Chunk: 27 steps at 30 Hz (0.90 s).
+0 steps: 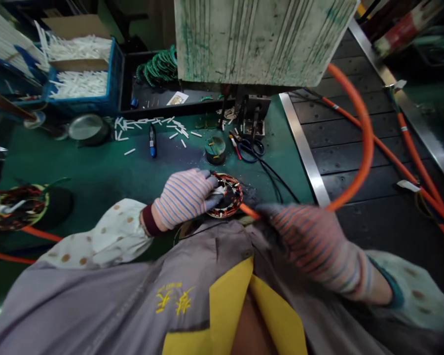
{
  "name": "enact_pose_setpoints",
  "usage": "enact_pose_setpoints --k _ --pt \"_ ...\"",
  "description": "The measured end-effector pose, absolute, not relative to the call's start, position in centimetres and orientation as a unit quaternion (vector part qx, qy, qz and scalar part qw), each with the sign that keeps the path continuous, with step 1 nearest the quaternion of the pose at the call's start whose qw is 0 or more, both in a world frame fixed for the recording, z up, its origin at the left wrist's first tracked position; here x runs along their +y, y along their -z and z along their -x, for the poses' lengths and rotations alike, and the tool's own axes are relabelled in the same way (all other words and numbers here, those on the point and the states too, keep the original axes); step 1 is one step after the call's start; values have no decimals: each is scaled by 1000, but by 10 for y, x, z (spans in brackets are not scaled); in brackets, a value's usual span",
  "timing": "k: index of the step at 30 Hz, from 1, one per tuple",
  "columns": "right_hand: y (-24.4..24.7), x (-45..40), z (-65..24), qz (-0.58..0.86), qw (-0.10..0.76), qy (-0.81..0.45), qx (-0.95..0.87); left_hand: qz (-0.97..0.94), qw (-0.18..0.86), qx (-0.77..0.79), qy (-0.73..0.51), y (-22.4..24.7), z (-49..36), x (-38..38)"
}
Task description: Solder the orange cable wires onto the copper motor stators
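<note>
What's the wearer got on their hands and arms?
Left hand: pale orange knit glove, blue stripes, grey fingertips, maroon wrist band. Right hand, blurred: similar striped glove, dark-fingered. Left sleeve: whitish, brown dots. Right sleeve: pale, brown-spotted, teal edge.

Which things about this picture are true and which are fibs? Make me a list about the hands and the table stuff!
1. Both hands wear striped gloves. True.
2. The right hand holds the scissors. False: it holds the orange tube; the scissors lie on the green table.
3. The left hand is at the wire-wound ring. True.
4. The white sticks in the bin stand in a red one. False: the bin is blue.
</note>
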State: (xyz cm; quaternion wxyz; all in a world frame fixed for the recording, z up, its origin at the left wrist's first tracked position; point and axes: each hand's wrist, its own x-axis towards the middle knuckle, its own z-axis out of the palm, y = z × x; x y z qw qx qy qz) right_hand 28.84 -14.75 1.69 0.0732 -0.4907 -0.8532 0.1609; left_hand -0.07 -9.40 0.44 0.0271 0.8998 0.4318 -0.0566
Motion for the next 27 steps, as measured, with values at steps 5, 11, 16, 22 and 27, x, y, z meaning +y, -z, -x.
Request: enact_pose_setpoints --k 5,11,16,22,27 --pt "42 -154 -281 389 124 -583 -702 -889 38 452 54 9 0 -97" --pt "50 -158 -277 534 205 -249 -781 -880 255 392 83 -11 11 -56" --pt "21 -177 -266 545 128 32 -828 -773 521 352 -84 -3 18 -43" --pt "11 -166 -254 573 102 34 -813 -772 467 374 -214 10 20 -54" --pt "56 -143 -257 604 107 -44 -789 -860 262 406 -165 21 24 -48"
